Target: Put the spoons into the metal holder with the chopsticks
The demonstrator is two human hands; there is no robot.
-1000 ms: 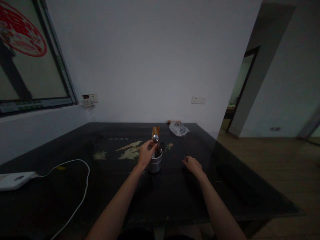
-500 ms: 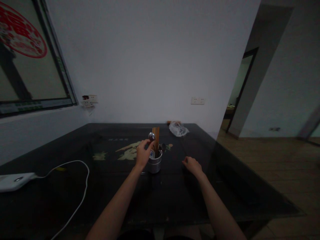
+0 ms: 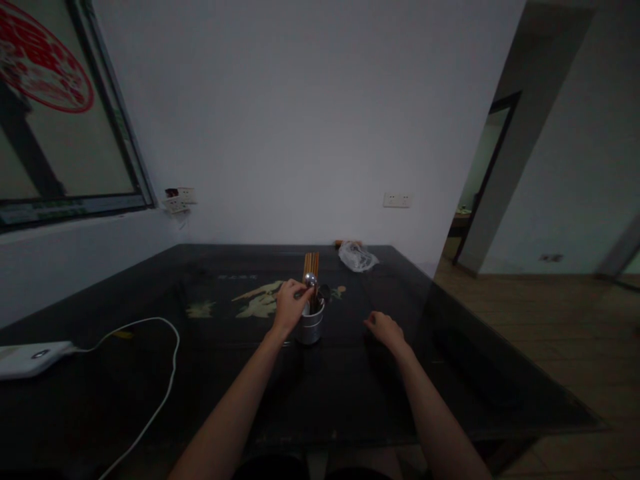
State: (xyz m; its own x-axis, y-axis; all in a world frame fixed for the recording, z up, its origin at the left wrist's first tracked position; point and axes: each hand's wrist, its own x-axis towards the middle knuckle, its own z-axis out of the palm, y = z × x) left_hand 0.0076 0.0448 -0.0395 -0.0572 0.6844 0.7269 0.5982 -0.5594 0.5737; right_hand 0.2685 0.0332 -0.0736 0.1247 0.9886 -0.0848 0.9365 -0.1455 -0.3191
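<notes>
My left hand [image 3: 291, 308] pinches a metal spoon [image 3: 311, 279] with its shiny round bowl up, over a grey metal utensil holder [image 3: 310, 329]. The spoon's handle is hidden by my fingers and the holder. Several wooden chopsticks [image 3: 311, 263] stand upright in the holder, behind the spoon. Another dark spoon [image 3: 325, 292] leans at the holder's right side. To the right, my right hand [image 3: 384, 328] rests low at the black table with its fingers curled; what they hold, if anything, I cannot make out.
The black table [image 3: 320, 393] carries a pale printed flower design. A clear plastic bag [image 3: 357, 257] lies at its far edge by the wall. At the left are a white power strip or charger [image 3: 33, 359] and its white cable [image 3: 175, 353].
My left hand has moved slightly right and down with the spoon, whose bowl now stands lower, in front of the chopsticks. My right hand stays where it was.
</notes>
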